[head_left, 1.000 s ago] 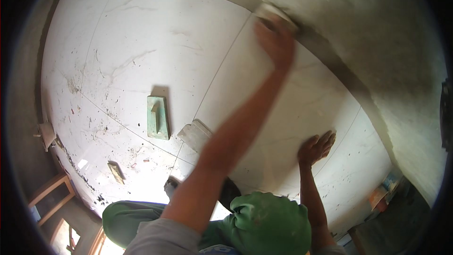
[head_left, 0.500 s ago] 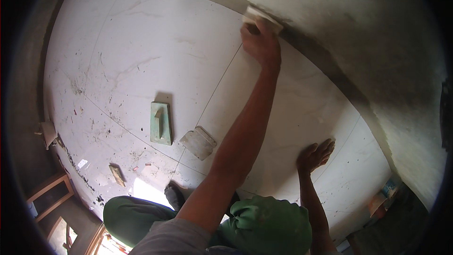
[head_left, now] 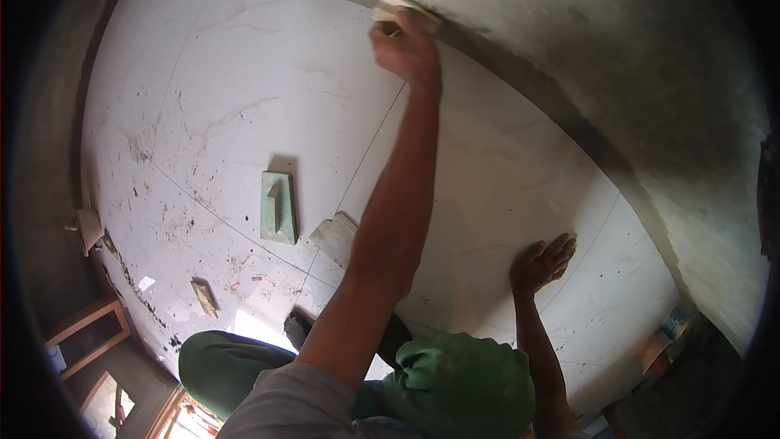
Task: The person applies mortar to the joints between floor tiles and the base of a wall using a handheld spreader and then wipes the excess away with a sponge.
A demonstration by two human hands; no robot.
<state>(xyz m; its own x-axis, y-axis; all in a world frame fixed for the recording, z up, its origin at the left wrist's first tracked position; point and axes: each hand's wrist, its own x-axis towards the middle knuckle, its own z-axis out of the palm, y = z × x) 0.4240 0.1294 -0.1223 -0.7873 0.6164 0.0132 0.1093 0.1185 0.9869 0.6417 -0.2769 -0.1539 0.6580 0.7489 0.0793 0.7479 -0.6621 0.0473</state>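
Free run between green float [head_left: 278, 207] and far wall [head_left: 650, 65]; gray plate [head_left: 331, 236], left forearm [head_left: 406, 179] obstruct rightward.

Looked like a room under construction or refit; couldn't tell which. Evidence: bare cement-rendered wall [head_left: 650, 73], darker cement band [head_left: 561, 106] along its foot, large marble-patterned floor tiles [head_left: 252, 73] specked with grit, green plastering float [head_left: 279, 207] lying loose, pale flat hand tool [head_left: 394, 5] held at the band.

Dim wall [head_left: 666, 89], glaring floor patch [head_left: 260, 328], bent edges
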